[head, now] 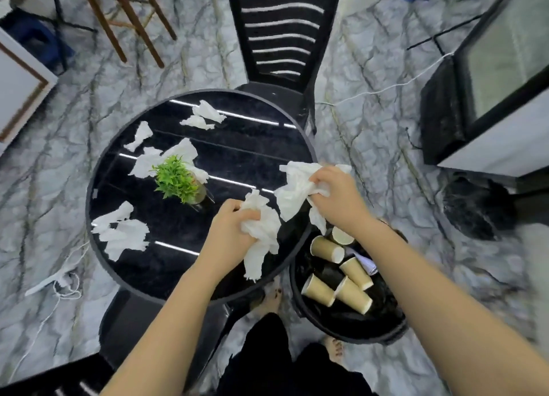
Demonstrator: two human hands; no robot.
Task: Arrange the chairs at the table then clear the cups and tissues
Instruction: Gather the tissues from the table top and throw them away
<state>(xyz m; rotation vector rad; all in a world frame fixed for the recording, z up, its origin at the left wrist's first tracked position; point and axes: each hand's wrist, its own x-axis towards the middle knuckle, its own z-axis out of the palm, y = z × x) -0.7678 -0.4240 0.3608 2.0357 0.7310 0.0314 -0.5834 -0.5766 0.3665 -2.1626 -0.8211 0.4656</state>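
My left hand (230, 226) is closed on a crumpled white tissue (263, 235) above the near right part of the round black table (98, 217). My right hand (335, 196) grips another bunch of tissues (297, 184) at the table's right edge, just above the black bin (350, 327). Several tan paper cups (326, 248) lie inside the bin. More loose tissues (121, 232) lie on the table's left and far side. One black chair (282, 33) stands at the far side, another black chair (130, 327) is tucked in at the near side.
A small green plant in a glass pot (178, 180) stands mid-table among tissues. A wooden stool (124, 18) is at the back left, a dark cabinet with a glass door (490, 92) at the right. A white cord (386, 89) trails over the marble floor.
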